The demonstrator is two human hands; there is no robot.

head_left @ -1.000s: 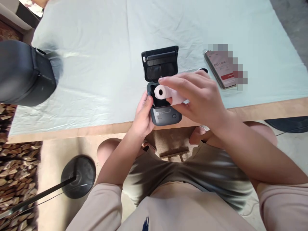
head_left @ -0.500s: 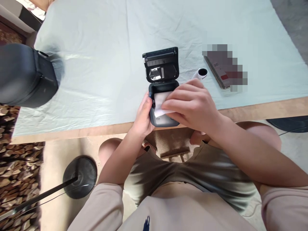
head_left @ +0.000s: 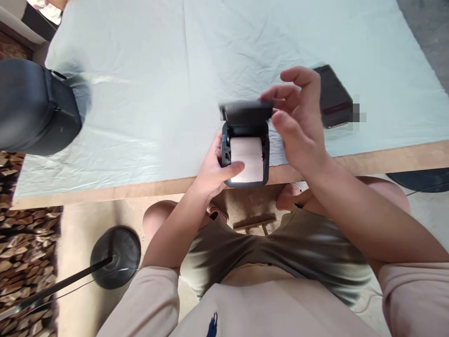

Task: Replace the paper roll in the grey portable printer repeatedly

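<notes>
A small dark portable label printer (head_left: 224, 180) is at the table's front edge, gripped along its left side by my left hand (head_left: 213, 168). White paper (head_left: 247, 152) fills its compartment, and my left thumb presses on the paper. The printer's hinged lid (head_left: 247, 112) is raised part way and blurred by motion. Beside the lid's right corner is my right hand (head_left: 298, 121), its fingers spread. Some of its fingertips are behind or against the lid's edge; whether they touch it I cannot tell.
A phone (head_left: 333, 93) lies right of my right hand. A dark rounded case (head_left: 38, 107) stands at the table's left. Pale cloth (head_left: 140, 93) covers the table, with a wooden front edge (head_left: 105, 194). A round black stand base (head_left: 115, 257) is on the floor.
My right hand has let go of the white paper and moved up beside the lid. The lid has tilted forward. My left thumb has shifted onto the paper. The white tube-shaped object is now hidden.
</notes>
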